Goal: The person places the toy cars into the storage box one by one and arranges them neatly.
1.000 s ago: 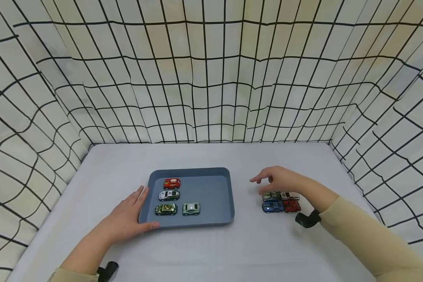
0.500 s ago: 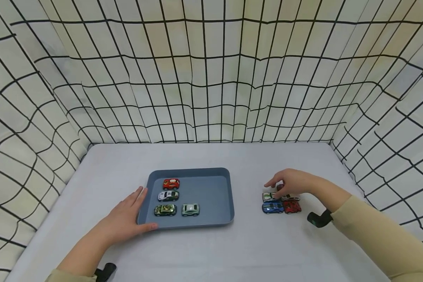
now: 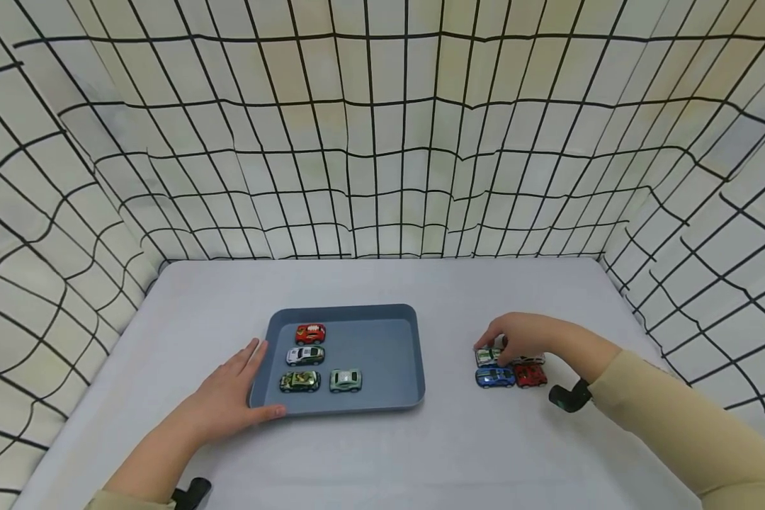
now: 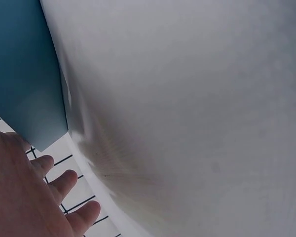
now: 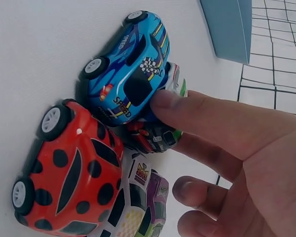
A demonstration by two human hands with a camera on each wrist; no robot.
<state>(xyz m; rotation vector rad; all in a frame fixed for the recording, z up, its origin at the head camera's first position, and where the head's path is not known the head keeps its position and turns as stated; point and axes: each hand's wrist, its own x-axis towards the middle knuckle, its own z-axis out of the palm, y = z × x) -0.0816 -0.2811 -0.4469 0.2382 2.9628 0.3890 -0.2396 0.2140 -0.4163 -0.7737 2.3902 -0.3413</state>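
Note:
My left hand rests against the left end of a blue-grey tray, fingers straight and thumb on the near rim. Four-wheeled toy cars stand in it: red, white-and-dark, camouflage green and pale green. To the right, my right hand pinches a white-and-green toy car between thumb and index finger. Beside that car stand a blue toy car and a red, black-spotted toy car. A white toy car and a purple-and-green one are partly hidden.
A white cloth covers the table. White walls with a black grid enclose its back and sides. A dark wrist-worn device hangs under the right wrist, and another is near the left.
My right hand first moved right, uncovering part of the car cluster, then came down onto the white-and-green toy car, thumb and index finger closing round it. The left hand stayed at the tray.

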